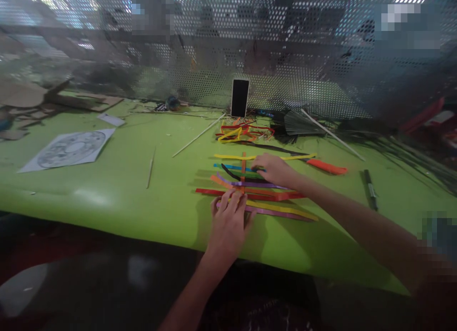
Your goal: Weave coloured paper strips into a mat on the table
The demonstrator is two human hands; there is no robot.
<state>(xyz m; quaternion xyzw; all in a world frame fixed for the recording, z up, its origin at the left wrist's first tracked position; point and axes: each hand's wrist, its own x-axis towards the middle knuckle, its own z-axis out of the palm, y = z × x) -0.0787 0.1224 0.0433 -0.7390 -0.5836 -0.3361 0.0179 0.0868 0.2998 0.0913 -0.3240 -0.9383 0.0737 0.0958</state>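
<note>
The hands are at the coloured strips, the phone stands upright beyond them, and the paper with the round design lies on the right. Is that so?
Not quite: the head view shows the paper with the round design on the left. The left hand and right hand are indeed at the coloured strips, the phone upright beyond.

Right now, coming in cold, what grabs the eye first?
Likely the bright strips near the middle of the green table, an orange strip running crosswise among them, with the left hand at the nearer ones and the right hand at those farther off. Next, the dark-screened phone upright at the far side, before the mesh. Then the printed sheet at left.
</note>
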